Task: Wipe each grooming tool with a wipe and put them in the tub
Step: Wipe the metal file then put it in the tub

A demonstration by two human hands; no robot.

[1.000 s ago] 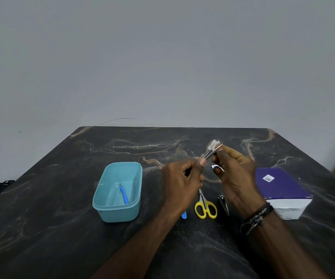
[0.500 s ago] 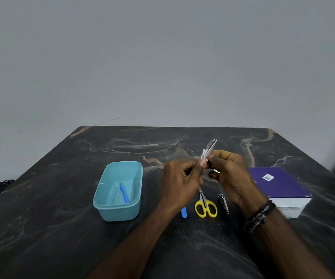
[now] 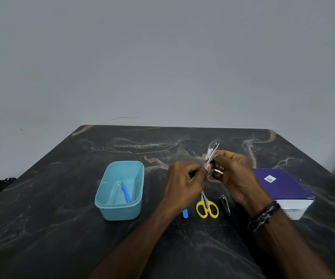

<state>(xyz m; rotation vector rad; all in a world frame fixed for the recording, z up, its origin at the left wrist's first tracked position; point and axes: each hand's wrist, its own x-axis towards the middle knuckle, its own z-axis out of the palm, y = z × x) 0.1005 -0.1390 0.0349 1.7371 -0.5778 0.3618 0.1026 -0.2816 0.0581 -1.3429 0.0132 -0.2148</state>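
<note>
Head view: my left hand [image 3: 184,184] pinches the tweezers [image 3: 213,153] steady right of the tub [image 3: 120,190], so my right hand [image 3: 235,174] can squeeze the wipe [image 3: 209,152] around them.

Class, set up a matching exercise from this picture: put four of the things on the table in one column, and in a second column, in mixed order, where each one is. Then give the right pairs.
Things
1. blue-handled tool
2. yellow scissors
3. nail clipper
4. purple box

Places
A. at the table's right edge
B. on the table just right of the scissors
C. lying inside the teal tub
D. on the table below the two hands, left of the clipper

Pairs: 1-C, 2-D, 3-B, 4-A
</note>
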